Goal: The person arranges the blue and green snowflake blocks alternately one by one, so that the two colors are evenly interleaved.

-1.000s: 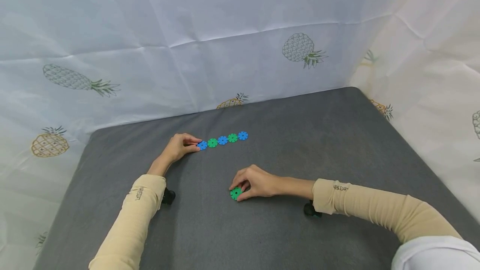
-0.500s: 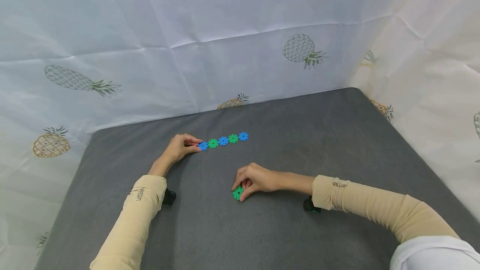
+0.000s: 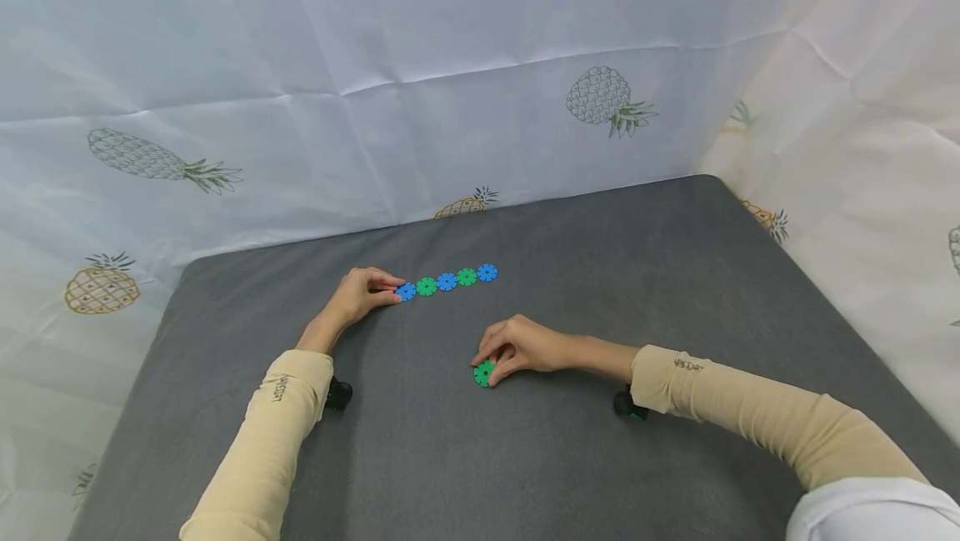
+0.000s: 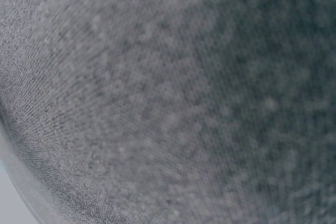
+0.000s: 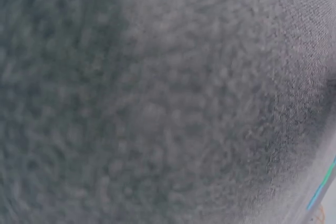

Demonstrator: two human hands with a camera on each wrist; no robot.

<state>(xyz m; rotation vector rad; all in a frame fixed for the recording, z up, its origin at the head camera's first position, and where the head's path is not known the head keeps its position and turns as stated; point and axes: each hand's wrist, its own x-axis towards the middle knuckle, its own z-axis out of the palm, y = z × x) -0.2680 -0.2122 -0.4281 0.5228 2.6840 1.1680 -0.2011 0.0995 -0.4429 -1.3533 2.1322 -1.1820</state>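
Note:
In the head view, a row of notched plastic discs, alternating blue and green, runs across the far part of the grey table. My left hand [image 3: 356,294] pinches the blue disc [image 3: 406,292] at the row's left end between thumb and fingers. To its right come a green disc [image 3: 426,287], a middle blue disc, another green disc [image 3: 467,277] and a blue disc [image 3: 487,273] at the right end. Nearer to me, my right hand [image 3: 527,345] holds a loose green disc [image 3: 483,373] by its edge, thumb below and fingers above. Neither wrist view shows a hand.
The grey cloth-covered table [image 3: 637,274] ends at a white curtain [image 3: 480,132] printed with pineapples, behind and at the right. A small black device [image 3: 339,395] sits under the left wrist, another [image 3: 628,404] under the right. Both wrist views show mostly blurred grey cloth.
My right hand has moved slightly right and farther from me with the green disc. The left hand and the row have stayed in place.

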